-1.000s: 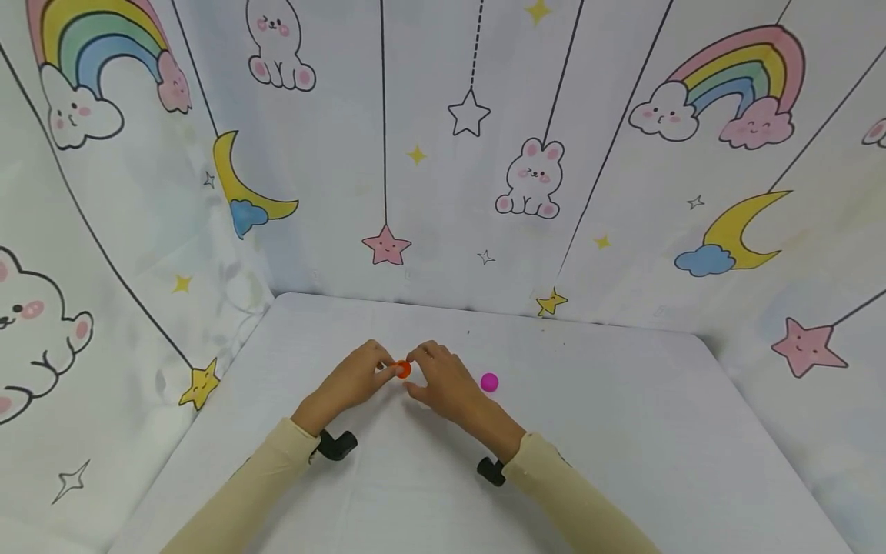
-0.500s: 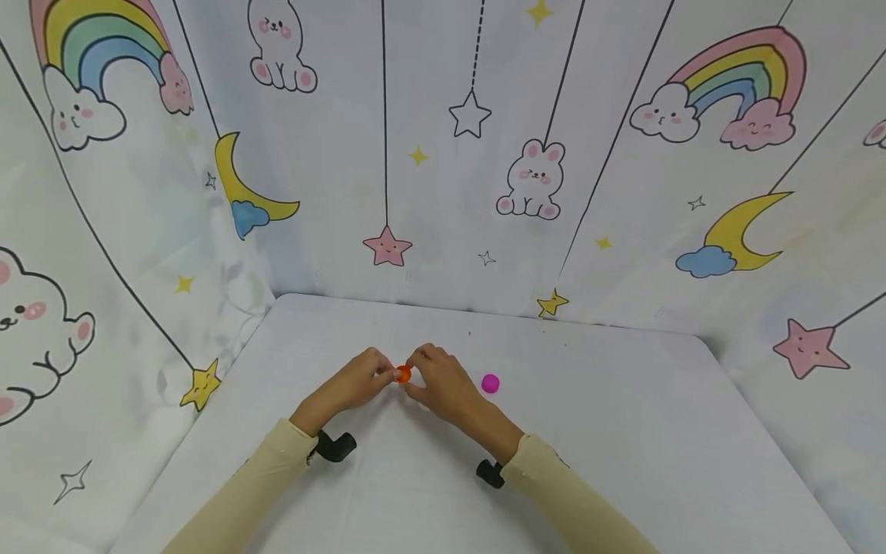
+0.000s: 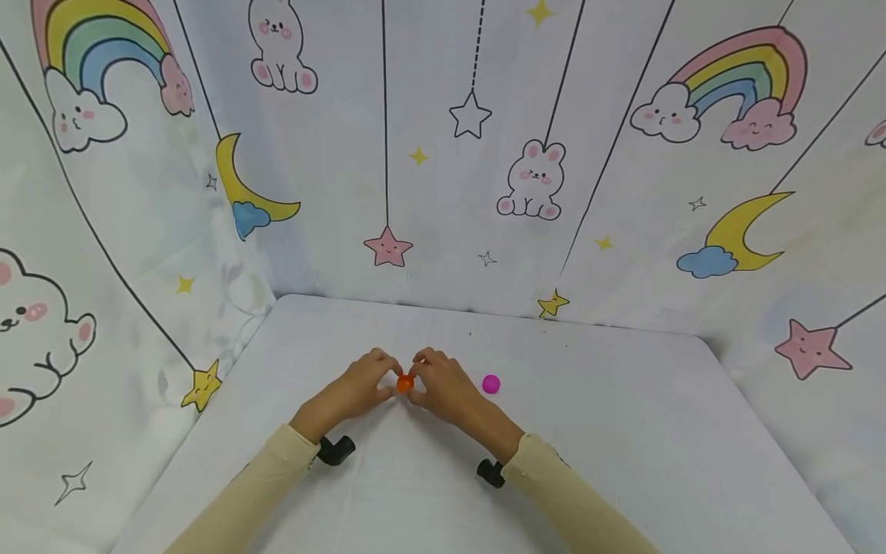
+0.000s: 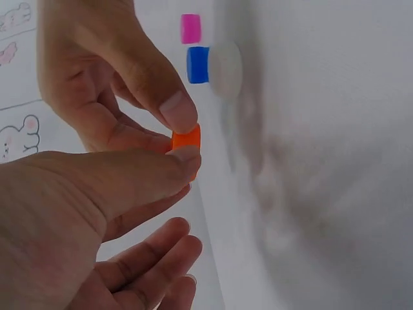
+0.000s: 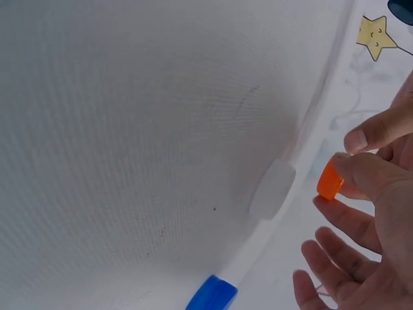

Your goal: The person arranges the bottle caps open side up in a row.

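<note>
Cap (image 3: 405, 384): orange, sm., round, short-sided; edge-on in both wrist views. Loc.: betw. the two hands, above bench (image 3: 637, 438). L hand (image 3: 356, 385): grip pinching cap, thumb vs. finger; spare fingers loosely bent. R hand (image 3: 446, 388): grip likewise pinching cap. Forearms angled inward, fingertips close tog.

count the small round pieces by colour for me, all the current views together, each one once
Orange piece: 1
Pink piece: 1
Blue piece: 1
White piece: 1
Total: 4 in view; the blue and white ones show clearly only in the wrist views.
</note>
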Action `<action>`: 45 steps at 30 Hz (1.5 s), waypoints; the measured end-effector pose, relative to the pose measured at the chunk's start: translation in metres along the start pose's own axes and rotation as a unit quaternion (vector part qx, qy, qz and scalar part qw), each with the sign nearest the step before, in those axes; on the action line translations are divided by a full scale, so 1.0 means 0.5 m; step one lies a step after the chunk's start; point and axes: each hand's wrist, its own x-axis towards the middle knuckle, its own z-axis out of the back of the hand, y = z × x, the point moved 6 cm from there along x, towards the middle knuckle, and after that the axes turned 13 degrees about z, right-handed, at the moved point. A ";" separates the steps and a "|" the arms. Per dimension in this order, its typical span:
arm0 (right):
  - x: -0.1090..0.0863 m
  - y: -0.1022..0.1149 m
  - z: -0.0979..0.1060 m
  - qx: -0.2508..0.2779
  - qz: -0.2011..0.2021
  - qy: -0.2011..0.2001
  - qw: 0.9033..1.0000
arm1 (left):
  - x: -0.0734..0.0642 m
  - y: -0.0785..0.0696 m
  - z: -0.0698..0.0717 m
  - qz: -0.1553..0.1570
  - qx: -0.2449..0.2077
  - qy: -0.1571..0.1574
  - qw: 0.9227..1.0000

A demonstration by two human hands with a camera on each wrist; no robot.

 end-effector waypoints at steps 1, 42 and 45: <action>0.000 0.000 -0.001 0.002 -0.002 0.006 1.000 | 0.000 -0.001 0.000 -0.002 0.009 -0.003 1.000; 0.004 0.015 -0.027 -0.004 0.002 0.046 0.999 | -0.005 -0.005 -0.018 -0.009 0.086 -0.009 0.996; 0.005 0.015 -0.029 -0.005 0.002 0.046 0.999 | -0.004 -0.005 -0.019 -0.007 0.089 -0.009 0.996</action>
